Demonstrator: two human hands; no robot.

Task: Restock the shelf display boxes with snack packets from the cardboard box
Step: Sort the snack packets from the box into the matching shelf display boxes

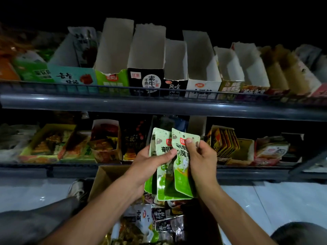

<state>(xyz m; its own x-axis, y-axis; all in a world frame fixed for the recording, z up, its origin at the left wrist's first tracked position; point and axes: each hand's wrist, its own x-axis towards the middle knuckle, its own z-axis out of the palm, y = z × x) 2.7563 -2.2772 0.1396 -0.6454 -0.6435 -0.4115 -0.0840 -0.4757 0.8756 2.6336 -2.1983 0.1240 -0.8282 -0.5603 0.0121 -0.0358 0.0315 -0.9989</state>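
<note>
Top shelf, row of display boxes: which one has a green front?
The green-fronted display box, second left of the black-fronted box. It looks empty. The others nearby have teal, black or white fronts. Its green matches the packets in both hands.

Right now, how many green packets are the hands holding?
3 visible, fanned between the left hand and right hand: a front packet on the right, a middle packet, and a rear packet on the left. More may be hidden behind.

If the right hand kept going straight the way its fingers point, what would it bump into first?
Likely the left hand: the right hand points leftward across the green packets both hold. Depth is uncertain.
</note>
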